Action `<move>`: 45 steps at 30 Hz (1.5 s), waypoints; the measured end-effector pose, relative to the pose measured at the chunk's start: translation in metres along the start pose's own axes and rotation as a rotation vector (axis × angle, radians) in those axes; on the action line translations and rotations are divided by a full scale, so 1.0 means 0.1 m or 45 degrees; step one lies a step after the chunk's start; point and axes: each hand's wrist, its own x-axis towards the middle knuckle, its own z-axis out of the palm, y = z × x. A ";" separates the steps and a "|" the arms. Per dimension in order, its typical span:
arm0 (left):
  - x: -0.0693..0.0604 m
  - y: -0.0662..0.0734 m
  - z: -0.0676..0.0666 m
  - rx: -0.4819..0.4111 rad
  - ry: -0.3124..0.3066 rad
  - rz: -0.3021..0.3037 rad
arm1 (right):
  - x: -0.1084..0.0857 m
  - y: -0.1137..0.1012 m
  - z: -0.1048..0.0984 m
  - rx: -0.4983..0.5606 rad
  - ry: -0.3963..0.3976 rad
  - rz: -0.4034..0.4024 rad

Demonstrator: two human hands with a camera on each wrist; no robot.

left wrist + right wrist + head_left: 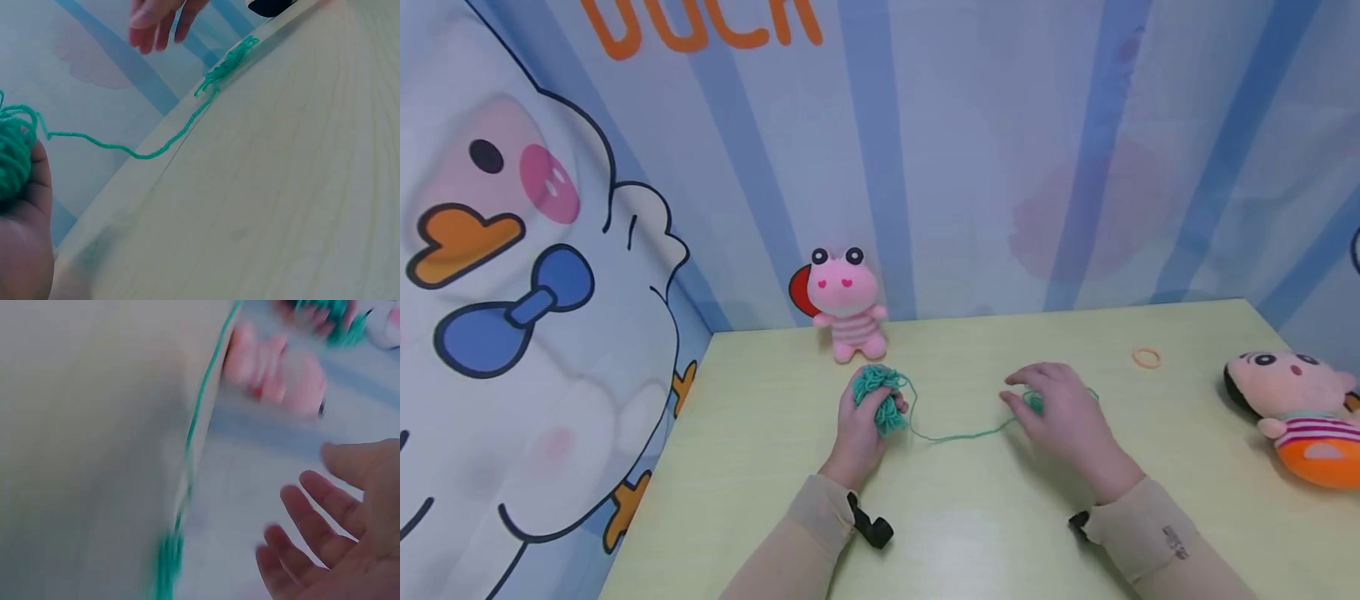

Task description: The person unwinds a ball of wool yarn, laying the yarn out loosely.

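My left hand (854, 442) grips a bundle of teal-green yarn (880, 396), thumb laid across its front. From the bundle a single strand (961, 437) sags and runs right to a smaller clump of the same yarn (230, 62) lying on the table. Over that clump hovers my right hand (1070, 425), fingers spread and bent slightly, holding nothing. In the right wrist view its palm and fingers (322, 528) are bare and apart from the yarn. The head view shows the clump only partly, behind the right hand.
A pink plush toy (850, 304) sits at the table's back edge, beyond the left hand. To the right lies a plush doll (1300, 417) in a striped top, with a peach-coloured ring (1147, 358) nearby. A printed duck curtain (962, 150) hangs behind the pale table (955, 525).
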 end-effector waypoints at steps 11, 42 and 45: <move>-0.01 -0.01 -0.02 -0.011 -0.053 -0.011 | 0.27 -0.66 0.69 0.593 -0.250 0.191; 0.01 -0.04 -0.02 0.090 -0.030 0.009 | 0.15 -0.17 0.13 0.800 0.041 0.372; 0.02 -0.04 -0.02 0.086 -0.013 0.018 | 0.09 -0.04 0.01 0.729 0.076 0.396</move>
